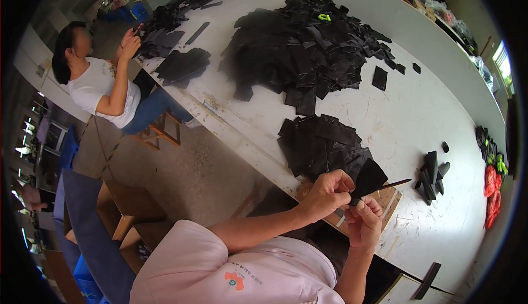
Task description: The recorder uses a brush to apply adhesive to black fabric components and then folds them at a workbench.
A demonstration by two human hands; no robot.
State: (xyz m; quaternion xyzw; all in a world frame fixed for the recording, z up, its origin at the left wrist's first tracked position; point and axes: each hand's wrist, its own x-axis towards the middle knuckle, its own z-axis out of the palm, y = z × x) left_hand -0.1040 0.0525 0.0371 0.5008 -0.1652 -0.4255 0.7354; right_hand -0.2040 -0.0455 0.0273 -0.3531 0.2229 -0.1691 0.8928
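Both my hands meet over the near edge of the white table [429, 111]. Between my left hand [328, 195] and my right hand [365, 220] is a black fabric piece [370, 177], pinched by the fingertips of each at its lower end. The piece fans out upward, and a thin dark strip [397, 183] sticks out to the right from it; whether the two are joined I cannot tell. Just beyond my fingers lies a small heap of black pieces [319, 142]. Beneath my hands a wooden board [389, 200] shows in part.
A much larger pile of black pieces [302, 45] covers the far table. Curled black pieces [432, 176] lie to the right, near red plastic bags [492, 182]. Across on the left a person [104, 84] sits on a wooden stool [159, 131]. Cardboard boxes [129, 208] stand at my left.
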